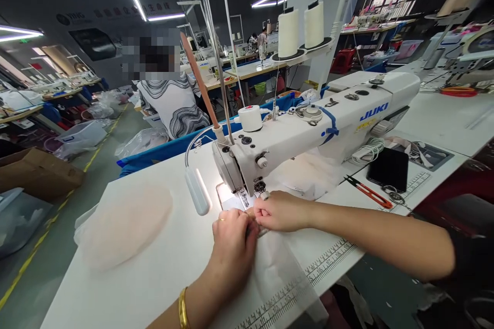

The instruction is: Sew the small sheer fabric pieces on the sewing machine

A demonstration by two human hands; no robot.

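A white JUKI sewing machine stands on the white table. Both hands meet just in front of its needle. My left hand, with a gold bangle on the wrist, pinches a piece of sheer white fabric that trails toward the table's front edge. My right hand reaches in from the right and grips the same fabric beside the presser foot, fingertips touching the left hand's. What lies between the fingertips is hidden.
A stack of pale pink fabric pieces lies at the left of the table. Red thread snips and a black phone lie at the right. Two thread cones stand behind the machine. A person in a patterned top sits beyond.
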